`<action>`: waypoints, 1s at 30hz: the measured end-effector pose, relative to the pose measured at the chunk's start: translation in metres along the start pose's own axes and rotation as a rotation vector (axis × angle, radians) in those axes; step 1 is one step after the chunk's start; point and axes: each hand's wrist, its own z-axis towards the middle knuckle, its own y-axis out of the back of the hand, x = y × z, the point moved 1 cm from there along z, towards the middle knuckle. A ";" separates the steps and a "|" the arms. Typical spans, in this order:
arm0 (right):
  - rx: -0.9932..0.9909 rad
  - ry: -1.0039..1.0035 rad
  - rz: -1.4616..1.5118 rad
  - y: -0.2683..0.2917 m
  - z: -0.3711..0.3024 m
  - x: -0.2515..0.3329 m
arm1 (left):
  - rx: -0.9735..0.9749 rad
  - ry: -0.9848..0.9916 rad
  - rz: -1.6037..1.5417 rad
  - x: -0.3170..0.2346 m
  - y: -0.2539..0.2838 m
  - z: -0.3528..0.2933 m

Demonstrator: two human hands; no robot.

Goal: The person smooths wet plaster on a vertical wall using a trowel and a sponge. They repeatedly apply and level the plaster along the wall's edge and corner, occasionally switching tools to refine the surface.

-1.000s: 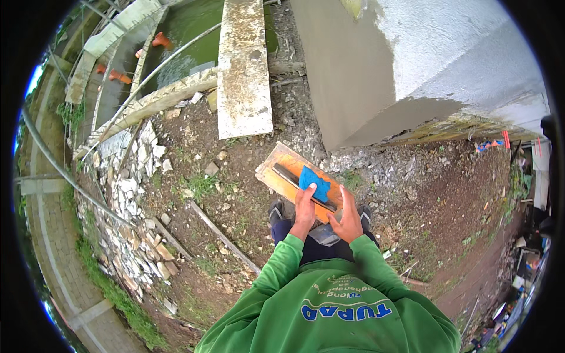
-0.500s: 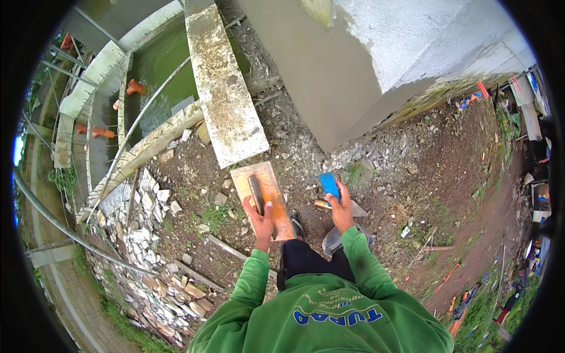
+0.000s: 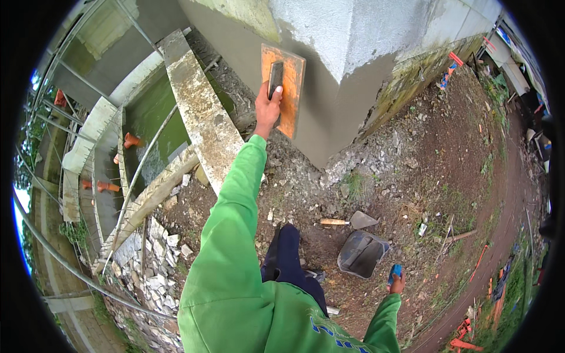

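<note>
My left arm is stretched forward, and my left hand [image 3: 269, 109] grips the dark handle of a plastering float [image 3: 291, 100]. The float's board is orange, worn and rectangular. It lies over the wet grey plaster on the wall [image 3: 338, 126], left of the wall's corner; whether it touches cannot be told. Low at the right, my right hand [image 3: 398, 285] is closed around a small blue block [image 3: 395, 272] that looks like a sponge. Near my feet stands a dark bucket [image 3: 363, 253]. A trowel [image 3: 364, 220] with a wooden handle lies on the soil just beyond it.
A stained concrete slab [image 3: 203, 112] slopes beside a pool of green water [image 3: 154, 112] at the left. Broken stones [image 3: 156, 265] are heaped below the pool's edge. A curved pipe [image 3: 76, 267] crosses the left side. Rubble lines the wall's foot.
My left hand has carried the float forward and up to the plastered wall. My right hand, still holding the blue block, has dropped back to the lower right. My body has leaned forward.
</note>
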 end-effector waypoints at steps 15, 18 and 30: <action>-0.404 -0.836 0.080 -0.113 -0.435 -0.173 | 0.095 -0.027 -0.080 0.096 -0.058 0.043; -0.401 -0.780 0.132 -0.137 -0.440 -0.161 | 0.181 -0.143 -0.061 -0.014 -0.066 0.051; -0.641 -0.682 0.158 -0.127 -0.453 -0.115 | 0.177 -0.071 -0.042 0.014 -0.057 0.061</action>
